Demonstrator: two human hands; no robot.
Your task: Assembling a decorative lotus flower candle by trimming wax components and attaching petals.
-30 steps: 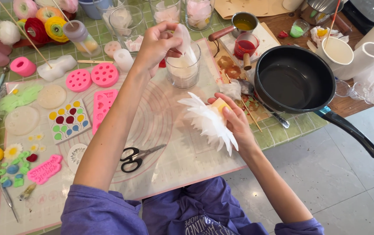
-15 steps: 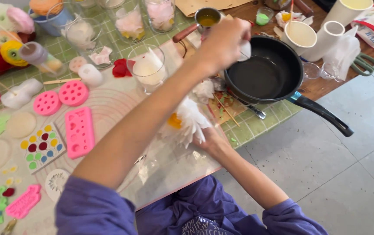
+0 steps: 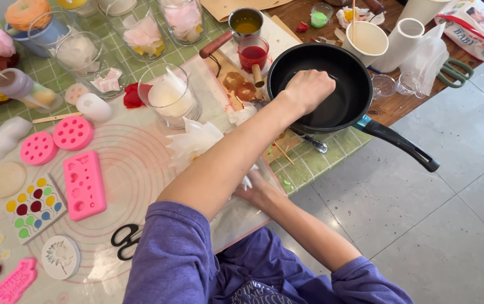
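Observation:
My left hand (image 3: pixel 307 90) reaches across into the black frying pan (image 3: pixel 350 72), fingers curled downward. The white petal it carried is hidden under them. Beneath my left forearm, my right hand (image 3: pixel 258 190) rests on the translucent silicone mat (image 3: pixel 124 163) and holds a white layered petal flower (image 3: pixel 196 141), partly covered by the arm. A glass of white petals (image 3: pixel 169 97) stands just beyond the flower.
Pink moulds (image 3: pixel 84 184), a colourful mould (image 3: pixel 31 209) and black scissors (image 3: pixel 126 242) lie on the mat at left. A small glass of red liquid (image 3: pixel 253 53), a yellow-filled pot (image 3: pixel 246 23), paper cups (image 3: pixel 368 38) and jars of petals crowd the back. The pan handle (image 3: pixel 402 149) juts past the table edge.
My left hand has gone from the glass of petals to the right, carrying a white piece, and now sits low inside the pan. The right hand has stayed with the flower.

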